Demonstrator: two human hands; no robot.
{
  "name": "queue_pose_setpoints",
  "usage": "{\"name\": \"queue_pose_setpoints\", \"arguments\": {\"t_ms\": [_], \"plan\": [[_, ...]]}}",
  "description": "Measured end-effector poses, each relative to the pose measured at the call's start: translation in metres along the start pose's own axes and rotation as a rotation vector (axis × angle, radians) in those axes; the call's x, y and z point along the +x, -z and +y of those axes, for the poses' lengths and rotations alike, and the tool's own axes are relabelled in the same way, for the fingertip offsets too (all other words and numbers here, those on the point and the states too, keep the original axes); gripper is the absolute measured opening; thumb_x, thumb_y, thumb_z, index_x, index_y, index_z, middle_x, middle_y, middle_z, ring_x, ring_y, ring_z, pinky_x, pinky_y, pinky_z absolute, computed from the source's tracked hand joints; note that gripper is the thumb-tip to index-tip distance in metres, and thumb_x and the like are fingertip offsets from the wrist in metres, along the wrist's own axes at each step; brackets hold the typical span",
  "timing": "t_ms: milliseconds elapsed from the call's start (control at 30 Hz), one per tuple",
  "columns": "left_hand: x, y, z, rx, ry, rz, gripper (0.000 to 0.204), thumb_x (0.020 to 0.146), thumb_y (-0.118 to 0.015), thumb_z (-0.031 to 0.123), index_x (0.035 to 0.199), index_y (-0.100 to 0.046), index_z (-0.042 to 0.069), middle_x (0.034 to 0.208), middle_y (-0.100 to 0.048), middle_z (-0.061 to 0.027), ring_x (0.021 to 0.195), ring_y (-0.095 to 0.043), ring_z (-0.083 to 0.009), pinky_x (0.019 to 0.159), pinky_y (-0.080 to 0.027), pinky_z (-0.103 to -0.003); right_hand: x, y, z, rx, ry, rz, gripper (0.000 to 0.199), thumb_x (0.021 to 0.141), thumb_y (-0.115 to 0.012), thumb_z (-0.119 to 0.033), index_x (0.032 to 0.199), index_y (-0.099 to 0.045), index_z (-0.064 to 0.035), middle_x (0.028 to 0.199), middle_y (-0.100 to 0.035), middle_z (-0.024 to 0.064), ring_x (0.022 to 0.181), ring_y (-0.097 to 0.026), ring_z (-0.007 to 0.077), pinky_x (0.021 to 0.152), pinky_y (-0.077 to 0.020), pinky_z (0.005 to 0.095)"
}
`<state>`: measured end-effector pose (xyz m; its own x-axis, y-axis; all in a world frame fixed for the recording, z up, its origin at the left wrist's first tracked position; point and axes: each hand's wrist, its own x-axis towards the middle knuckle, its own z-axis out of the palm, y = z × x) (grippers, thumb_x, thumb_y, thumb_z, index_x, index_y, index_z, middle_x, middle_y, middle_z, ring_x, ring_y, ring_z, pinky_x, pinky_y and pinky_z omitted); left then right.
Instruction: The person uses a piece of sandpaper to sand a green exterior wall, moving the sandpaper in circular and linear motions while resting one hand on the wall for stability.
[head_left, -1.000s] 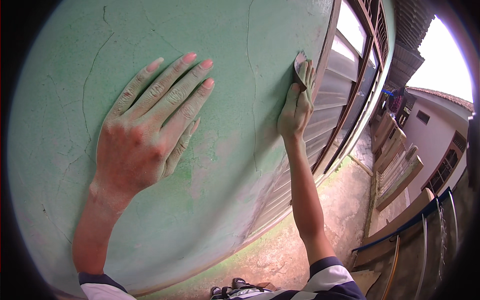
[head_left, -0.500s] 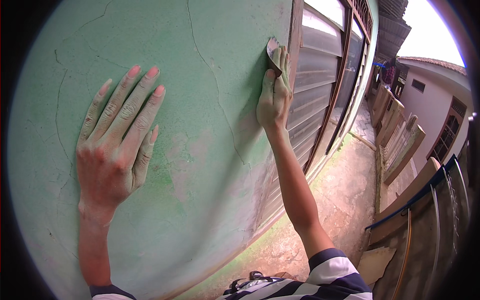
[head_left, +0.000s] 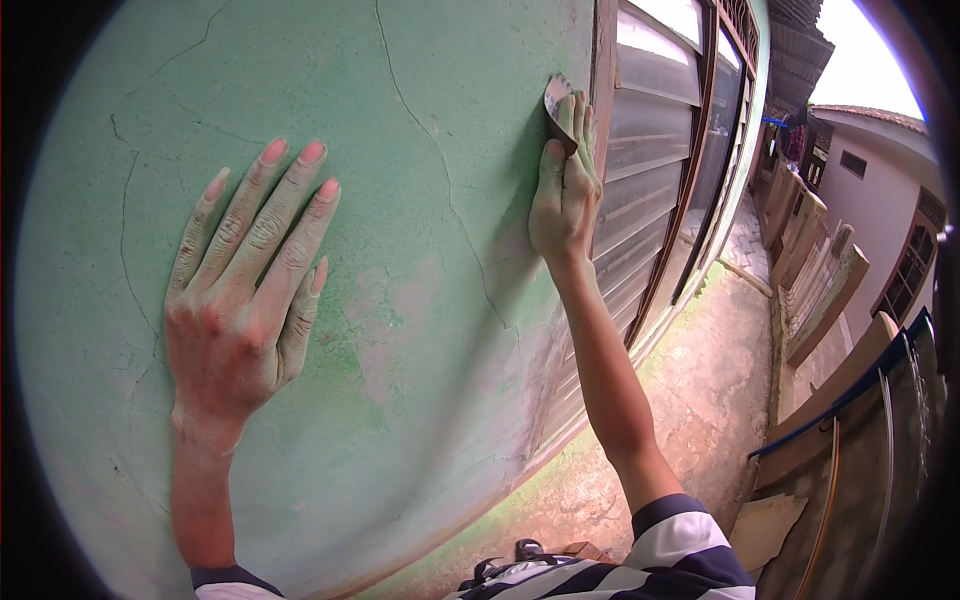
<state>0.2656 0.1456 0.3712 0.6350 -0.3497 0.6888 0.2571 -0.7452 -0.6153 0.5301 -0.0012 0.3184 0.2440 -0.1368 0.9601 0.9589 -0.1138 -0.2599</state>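
Note:
A cracked green wall [head_left: 400, 450] fills the left and middle of the view. My left hand [head_left: 235, 310] lies flat against it, fingers stretched out and coated in pale dust. Higher up and to the right, my right hand [head_left: 568, 205] grips a small curled piece of sandpaper [head_left: 560, 108]. Its back is whitish with printed marks, and a dark brown side shows where it folds over between thumb and fingers. That hand is also dusty and rests at the wall's edge, beside the brown window frame [head_left: 602, 110]. The sandpaper's contact with the wall is partly hidden by the fingers.
Slatted window panes [head_left: 645, 150] run along the wall right of my right hand. Below lies a rough concrete path [head_left: 690, 370]. Broken low fence posts [head_left: 835, 300] and a pale house [head_left: 875, 210] stand farther right. Boards and thin rods [head_left: 835, 480] lean at the lower right.
The whole view has shifted slightly, so wall, window and both hands appear a little farther right. Against the wall, neither hand has visibly moved, and the sandpaper is still held.

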Motion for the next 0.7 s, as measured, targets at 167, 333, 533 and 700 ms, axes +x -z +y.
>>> {"name": "queue_pose_setpoints", "arguments": {"t_ms": [167, 333, 533, 700], "plan": [[0.0, 0.0, 0.0, -0.011, 0.004, -0.01, 0.045, 0.092, -0.053, 0.013, 0.137, -0.054, 0.011, 0.144, -0.05, -0.0051, 0.138, -0.041, -0.0258, 0.116, -0.03, -0.046, -0.031, -0.01, -0.002, -0.029, 0.002, 0.034, 0.048, 0.096, -0.046, -0.01, 0.142, -0.041, 0.005, 0.15, -0.036, 0.0221, 0.143, -0.028, 0.0381, 0.116, -0.0245, 0.0446], [0.003, -0.003, 0.002, 0.004, -0.002, -0.008, 0.044, 0.092, -0.053, 0.013, 0.136, -0.055, 0.011, 0.144, -0.05, -0.0047, 0.138, -0.041, -0.0256, 0.116, -0.029, -0.046, -0.11, -0.008, 0.01, -0.035, 0.036, -0.041, 0.055, 0.086, -0.048, -0.001, 0.141, -0.045, 0.0029, 0.149, -0.038, 0.0232, 0.142, -0.029, 0.0392, 0.115, -0.0231, 0.0494], [0.0, -0.005, 0.003, 0.019, 0.001, 0.008, 0.042, 0.091, -0.055, 0.019, 0.132, -0.059, 0.011, 0.143, -0.052, -0.0035, 0.136, -0.043, -0.0242, 0.116, -0.03, -0.045, 0.017, -0.011, 0.001, 0.008, 0.081, 0.031, 0.046, 0.096, -0.045, -0.009, 0.142, -0.044, -0.0011, 0.15, -0.037, 0.0205, 0.142, -0.03, 0.037, 0.116, -0.0242, 0.0447], [-0.001, -0.005, 0.002, 0.006, 0.012, 0.001, 0.043, 0.091, -0.055, 0.02, 0.133, -0.059, 0.012, 0.143, -0.052, -0.0031, 0.137, -0.043, -0.0243, 0.116, -0.029, -0.045, -0.064, -0.011, 0.003, 0.0, 0.018, 0.029, 0.052, 0.09, -0.048, -0.003, 0.142, -0.045, -0.0002, 0.15, -0.037, 0.021, 0.142, -0.03, 0.0381, 0.116, -0.0221, 0.0482]]}}
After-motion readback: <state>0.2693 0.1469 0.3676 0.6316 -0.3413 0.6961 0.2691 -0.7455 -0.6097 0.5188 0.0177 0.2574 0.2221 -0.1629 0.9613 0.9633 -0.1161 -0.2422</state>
